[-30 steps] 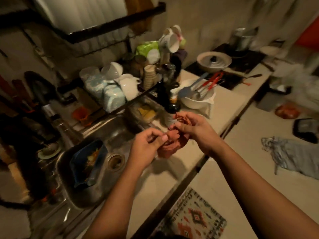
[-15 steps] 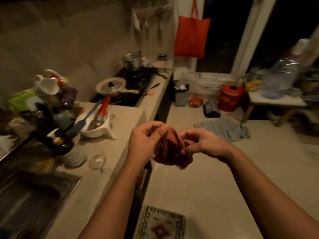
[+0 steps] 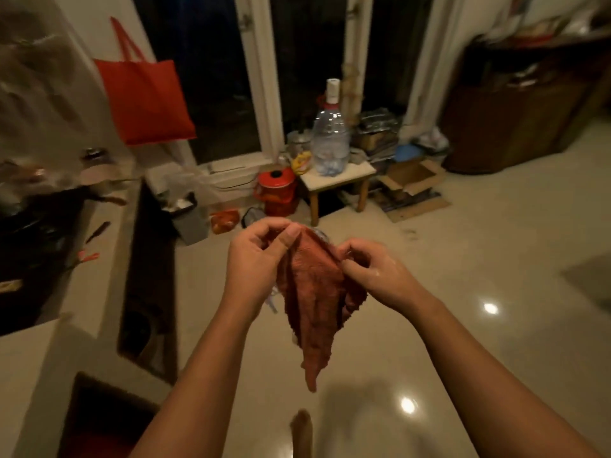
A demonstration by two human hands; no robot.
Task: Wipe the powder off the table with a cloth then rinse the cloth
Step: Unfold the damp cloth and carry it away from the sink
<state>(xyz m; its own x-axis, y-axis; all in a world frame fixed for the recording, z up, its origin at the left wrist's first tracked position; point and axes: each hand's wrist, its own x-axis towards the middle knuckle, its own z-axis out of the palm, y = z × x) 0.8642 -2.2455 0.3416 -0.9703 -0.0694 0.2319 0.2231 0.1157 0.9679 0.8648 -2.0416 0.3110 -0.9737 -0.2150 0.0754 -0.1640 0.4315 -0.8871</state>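
**Cloth opened out, sink left behind**

The view has swung from the sink to the room, and the once-bunched cloth point(image 3: 314, 309) now hangs open in a long point, well short of the water bottle point(image 3: 330, 140). The left hand point(image 3: 254, 259) and right hand point(image 3: 373, 276) each pinch its top edge. It looks rust-red, nubbly and limp. Wiping probably comes next.

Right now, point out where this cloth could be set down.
Bare: the counter corner at lower left, below the black hob. Narrow: the counter strip holding the knife. Crowded: the stool, under the water bottle.
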